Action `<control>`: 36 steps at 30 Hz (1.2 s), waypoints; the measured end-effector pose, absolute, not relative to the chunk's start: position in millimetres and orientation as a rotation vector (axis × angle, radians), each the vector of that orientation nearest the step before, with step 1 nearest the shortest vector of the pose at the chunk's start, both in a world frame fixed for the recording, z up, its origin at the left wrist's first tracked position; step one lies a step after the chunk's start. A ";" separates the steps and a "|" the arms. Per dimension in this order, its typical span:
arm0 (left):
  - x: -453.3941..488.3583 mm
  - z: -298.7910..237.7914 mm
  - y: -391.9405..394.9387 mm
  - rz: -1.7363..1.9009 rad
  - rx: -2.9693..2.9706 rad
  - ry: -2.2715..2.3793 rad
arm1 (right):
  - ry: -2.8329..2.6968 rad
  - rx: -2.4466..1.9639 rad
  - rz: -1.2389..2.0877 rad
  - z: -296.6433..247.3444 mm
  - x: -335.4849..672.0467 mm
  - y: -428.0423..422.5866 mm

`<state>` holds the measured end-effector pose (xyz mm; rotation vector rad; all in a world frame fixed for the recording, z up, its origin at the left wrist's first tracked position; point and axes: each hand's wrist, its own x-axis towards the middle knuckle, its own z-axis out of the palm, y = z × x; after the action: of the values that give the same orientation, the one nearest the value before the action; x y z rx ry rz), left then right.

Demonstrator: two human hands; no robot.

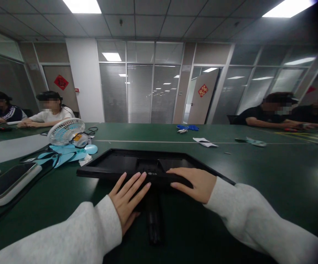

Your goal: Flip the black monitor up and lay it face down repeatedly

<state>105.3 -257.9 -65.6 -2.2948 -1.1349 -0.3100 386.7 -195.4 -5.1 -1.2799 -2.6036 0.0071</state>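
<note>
Black plastic monitor (124,162) marked LG, on the middle of the view, directly ahead of the wearer, above a dark green surface (260,168). Long axis running left to right; broad, rimmed panel stretching away, near edge (101,173) facing the wearer, white logo (152,173) reading right way up. Near edge apparently raised over the surface, with a black stem (154,227) pointing back towards the wearer from below the logo.

Left hand (128,198) with fingers extended and slightly spread, tips resting on the near edge just left of the logo; grip loose and wide. Right hand (193,181) to the right of the logo, fingers over the near edge, thumb lower down; grip narrow, holding the monitor.

Part of the monitor's right side hidden behind the right hand and pale grey sleeve (238,209). Join between stem and monitor lost in darkness; hard to make out which face is uppermost.

To the left, white fan (65,132) near light blue blades (91,149), and a phone-like device (8,179) cut off by the picture's edge. Farther back, blue bundle (187,127) and white paper (204,142).
</note>
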 end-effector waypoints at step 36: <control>84.9 -103.2 -237.3 -0.259 -2.545 -1.258 | -2.157 -2.025 -0.242 -47.3 455.5 -98.1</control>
<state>84.9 -237.3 -103.2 -2.5452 -1.2580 -0.2585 455.5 -98.1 -47.3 -2.0250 -2.1574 -0.2420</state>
